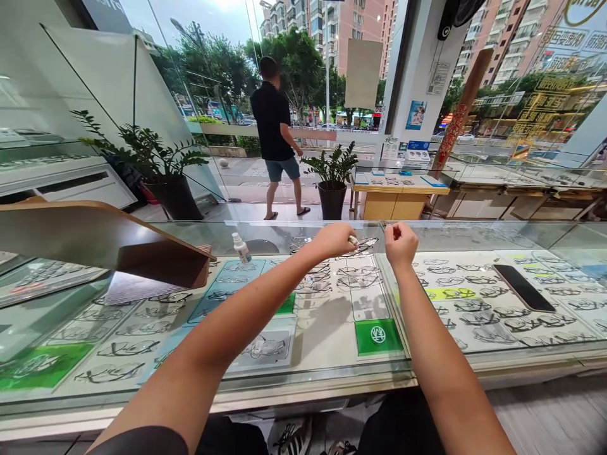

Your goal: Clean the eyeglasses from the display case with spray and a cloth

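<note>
My left hand [337, 240] is closed, its grip pinching a small whitish piece [353, 240] above the far part of the glass-topped display desk [327, 335]. Thin-framed eyeglasses [367, 244] show just beside it; I cannot tell whether I touch them. My right hand [401, 245] curls into a loose fist near the far edge, contents unclear. A white spray bottle [241, 248] stands to the left, and a black smartphone [524, 288] lies to the right.

Gap: left hand [336, 240] to right hand [402, 245] | obstacles: spray bottle [241, 248], phone [523, 288]
</note>
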Demonstrator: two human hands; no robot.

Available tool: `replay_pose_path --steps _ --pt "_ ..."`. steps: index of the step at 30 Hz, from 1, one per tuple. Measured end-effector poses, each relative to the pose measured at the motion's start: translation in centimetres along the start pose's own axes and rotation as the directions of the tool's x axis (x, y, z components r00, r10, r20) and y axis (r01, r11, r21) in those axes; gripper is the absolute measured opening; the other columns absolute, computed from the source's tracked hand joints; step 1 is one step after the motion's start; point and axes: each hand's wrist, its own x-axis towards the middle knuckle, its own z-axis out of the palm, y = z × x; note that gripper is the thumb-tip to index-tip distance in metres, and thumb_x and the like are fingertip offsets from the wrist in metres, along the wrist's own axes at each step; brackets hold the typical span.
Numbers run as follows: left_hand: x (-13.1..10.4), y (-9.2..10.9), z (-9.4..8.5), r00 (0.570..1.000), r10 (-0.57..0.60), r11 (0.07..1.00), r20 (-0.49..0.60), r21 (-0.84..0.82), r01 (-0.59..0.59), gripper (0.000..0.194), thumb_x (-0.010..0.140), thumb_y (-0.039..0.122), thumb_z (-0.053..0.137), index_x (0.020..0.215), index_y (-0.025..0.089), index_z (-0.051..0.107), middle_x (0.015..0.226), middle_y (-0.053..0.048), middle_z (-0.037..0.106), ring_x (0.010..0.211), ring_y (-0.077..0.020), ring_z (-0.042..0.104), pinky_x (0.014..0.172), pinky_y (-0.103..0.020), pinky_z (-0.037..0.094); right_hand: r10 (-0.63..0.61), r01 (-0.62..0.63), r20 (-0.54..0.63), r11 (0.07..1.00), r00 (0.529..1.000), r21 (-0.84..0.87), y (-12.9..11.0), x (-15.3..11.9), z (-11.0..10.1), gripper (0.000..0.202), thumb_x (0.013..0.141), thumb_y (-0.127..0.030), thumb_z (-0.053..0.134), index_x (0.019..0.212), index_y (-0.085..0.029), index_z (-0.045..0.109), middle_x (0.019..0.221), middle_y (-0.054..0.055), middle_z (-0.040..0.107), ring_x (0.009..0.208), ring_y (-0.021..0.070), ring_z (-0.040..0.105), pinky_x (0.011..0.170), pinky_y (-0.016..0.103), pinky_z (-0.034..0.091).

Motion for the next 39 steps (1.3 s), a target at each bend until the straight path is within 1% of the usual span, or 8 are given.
replay_pose_path --steps 7,11,13,15,18,21,28,39 --pt "-8.8 -7.1 -0.5 0.925 -0.193 0.778 -0.328 -0.625 -0.060 0.036 0.087 0.054 0.071 0.077 0.019 0.071 0.075 -0.003 0.069 0.066 -0.0166 0.057 0.062 -0.028 0.042 -0.006 0.006 0.084 1.000 0.996 0.001 -0.4 -0.8 0.6 0.022 0.092 -0.036 0.056 0.074 -0.026 0.049 0.072 0.000 0.054 0.068 0.0195 0.050 0.071 0.034 0.041" --pt "-12.2 -11.2 1.6 0.876 -0.355 0.528 -0.326 -0.843 -0.099 0.044 0.081 0.062 0.080 0.080 0.020 0.067 0.059 0.004 0.047 0.050 -0.0093 0.036 0.049 -0.024 0.026 -0.080 0.060 0.218 0.993 0.973 0.097 -3.4 -2.8 1.4 0.013 0.088 -0.036 0.062 0.083 -0.024 0.059 0.086 0.004 0.062 0.081 0.0224 0.058 0.074 0.036 0.046" --pt "-12.9 -12.6 2.7 0.819 -0.439 0.458 -0.369 -0.877 -0.149 0.048 0.078 0.066 0.081 0.083 0.020 0.064 0.058 0.007 0.042 0.049 -0.0080 0.031 0.047 -0.023 0.023 -0.069 -0.013 0.317 0.968 0.946 0.249 -6.2 -4.5 2.1 0.015 0.087 -0.038 0.065 0.090 -0.023 0.064 0.095 0.007 0.065 0.089 0.0241 0.061 0.072 0.035 0.049" --pt "-13.2 -13.3 3.6 0.766 -0.492 0.450 -0.413 -0.874 -0.182 0.051 0.077 0.068 0.080 0.082 0.020 0.063 0.060 0.006 0.045 0.051 -0.0078 0.032 0.048 -0.022 0.025 0.025 -0.239 0.450 0.872 0.893 0.427 -9.4 -6.1 3.1 0.019 0.085 -0.041 0.069 0.094 -0.024 0.066 0.099 0.007 0.067 0.090 0.0238 0.062 0.069 0.035 0.051" --pt "-13.4 -13.3 4.2 0.770 -0.481 0.453 -0.419 -0.871 -0.191 0.050 0.078 0.067 0.079 0.083 0.020 0.064 0.063 0.006 0.049 0.053 -0.0084 0.035 0.050 -0.022 0.029 0.112 -0.577 0.664 0.612 0.740 0.540 -14.0 -7.9 4.7 0.028 0.074 -0.039 0.080 0.095 -0.025 0.068 0.093 0.002 0.065 0.085 0.0205 0.060 0.070 0.034 0.054" --pt "-13.7 -12.5 4.4 0.799 -0.445 0.439 -0.404 -0.876 -0.198 0.047 0.082 0.065 0.077 0.087 0.019 0.067 0.063 0.006 0.047 0.055 -0.0093 0.036 0.052 -0.023 0.030 0.130 -0.716 0.743 0.417 0.656 0.560 -16.6 -8.7 5.9 0.038 0.063 -0.031 0.089 0.094 -0.025 0.070 0.092 -0.001 0.063 0.085 0.0169 0.058 0.073 0.032 0.053" --pt "-14.5 -11.1 4.2 0.861 -0.347 0.456 -0.371 -0.869 -0.191 0.042 0.087 0.060 0.075 0.087 0.018 0.070 0.070 0.001 0.059 0.066 -0.0130 0.048 0.063 -0.025 0.039 0.142 -0.894 0.883 0.063 0.448 0.443 -16.3 -9.6 5.3 0.040 0.058 -0.019 0.096 0.090 -0.024 0.073 0.097 -0.003 0.061 0.086 0.0120 0.059 0.071 0.025 0.051" --pt "-15.1 -10.0 4.0 0.882 -0.284 0.468 -0.377 -0.857 -0.215 0.033 0.090 0.050 0.075 0.083 0.018 0.071 0.089 -0.003 0.071 0.087 -0.0184 0.061 0.078 -0.028 0.046 0.119 -0.906 0.898 0.047 0.424 0.421 -15.8 -9.9 5.1 0.041 0.058 -0.012 0.094 0.092 -0.025 0.075 0.097 -0.002 0.062 0.076 0.0097 0.052 0.064 0.023 0.046"
